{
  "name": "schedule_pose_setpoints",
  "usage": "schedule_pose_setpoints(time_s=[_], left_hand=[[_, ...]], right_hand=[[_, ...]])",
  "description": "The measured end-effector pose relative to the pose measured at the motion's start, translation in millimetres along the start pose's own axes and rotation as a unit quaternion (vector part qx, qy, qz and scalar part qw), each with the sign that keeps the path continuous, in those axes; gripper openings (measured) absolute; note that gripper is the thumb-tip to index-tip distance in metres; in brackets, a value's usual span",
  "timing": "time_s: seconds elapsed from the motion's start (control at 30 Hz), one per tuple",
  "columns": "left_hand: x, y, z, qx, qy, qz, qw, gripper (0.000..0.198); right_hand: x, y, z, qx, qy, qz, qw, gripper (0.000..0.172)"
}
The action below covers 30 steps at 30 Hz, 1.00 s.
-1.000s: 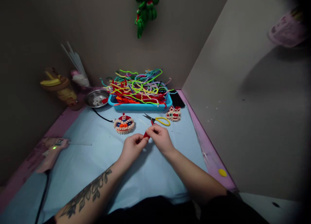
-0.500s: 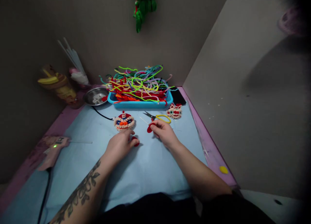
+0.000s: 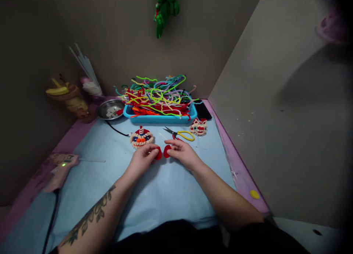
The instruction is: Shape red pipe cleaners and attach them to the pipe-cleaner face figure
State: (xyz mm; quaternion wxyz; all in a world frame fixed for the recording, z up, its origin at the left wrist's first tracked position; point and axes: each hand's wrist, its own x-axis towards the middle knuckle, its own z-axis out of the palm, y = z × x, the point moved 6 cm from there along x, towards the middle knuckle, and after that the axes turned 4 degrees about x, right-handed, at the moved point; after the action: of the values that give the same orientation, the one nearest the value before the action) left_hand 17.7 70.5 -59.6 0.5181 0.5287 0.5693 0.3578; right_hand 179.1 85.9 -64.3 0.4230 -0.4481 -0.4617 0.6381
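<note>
Between thumb and fingers, my left hand (image 3: 145, 157) pinches a small red felt-like piece (image 3: 158, 153). A matching red rounded piece (image 3: 167, 151) is pinched in my right hand (image 3: 182, 153), and a narrow gap separates the two pieces. Just beyond my left hand lies a lion-like face (image 3: 141, 137) made of cream, red, blue and orange fuzzy stems. Scissors with yellow and red handles (image 3: 185, 135) rest past my right hand. A second, smaller cream and red face (image 3: 198, 127) lies to their right.
A blue tray (image 3: 160, 119) heaped with colourful pipe cleaners (image 3: 160, 96) stands at the back, beside a black phone (image 3: 203, 110). Left of it is a metal bowl (image 3: 110, 110) with small white bits. A pink glue gun (image 3: 62, 173) with a cord lies at the left.
My left hand has lifted its red piece off the cloth and turned it upright. My right hand has shifted slightly left and down, bringing the two pieces closer together.
</note>
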Motion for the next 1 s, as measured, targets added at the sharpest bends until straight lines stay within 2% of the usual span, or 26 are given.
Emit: schedule_pose_setpoints(time_s=[0.1, 0.23, 0.47, 0.7, 0.8, 0.9, 1.0], left_hand=[[-0.7, -8.4, 5.7, -0.152, 0.0, -0.077, 0.985, 0.039], [-1.7, -10.7, 8.9, -0.215, -0.002, -0.104, 0.971, 0.048], [2.9, -8.6, 0.4, -0.124, 0.009, -0.057, 0.991, 0.048], [0.7, -7.9, 0.2, -0.079, 0.017, -0.036, 0.996, 0.047], [-2.5, 3.5, -21.7, -0.086, 0.043, -0.005, 0.995, 0.046], [0.1, 19.3, -67.7, -0.116, 0.122, 0.042, 0.985, 0.048], [13.5, 26.0, -109.7, -0.088, 0.191, 0.059, 0.976, 0.042]], right_hand=[[-0.4, 2.4, -0.9, -0.011, 0.026, 0.011, 1.0, 0.031], [-0.5, 5.2, 1.5, -0.009, 0.029, 0.021, 0.999, 0.025], [3.1, 8.6, 0.8, -0.015, 0.015, 0.029, 0.999, 0.028], [0.6, 8.1, 1.0, -0.01, 0.018, 0.025, 0.999, 0.033], [-0.2, -0.5, -5.3, 0.029, 0.032, 0.011, 0.999, 0.036], [8.4, -17.7, -10.2, 0.024, 0.038, -0.001, 0.999, 0.035], [32.2, -37.6, -2.8, -0.026, 0.029, -0.036, 0.999, 0.023]])
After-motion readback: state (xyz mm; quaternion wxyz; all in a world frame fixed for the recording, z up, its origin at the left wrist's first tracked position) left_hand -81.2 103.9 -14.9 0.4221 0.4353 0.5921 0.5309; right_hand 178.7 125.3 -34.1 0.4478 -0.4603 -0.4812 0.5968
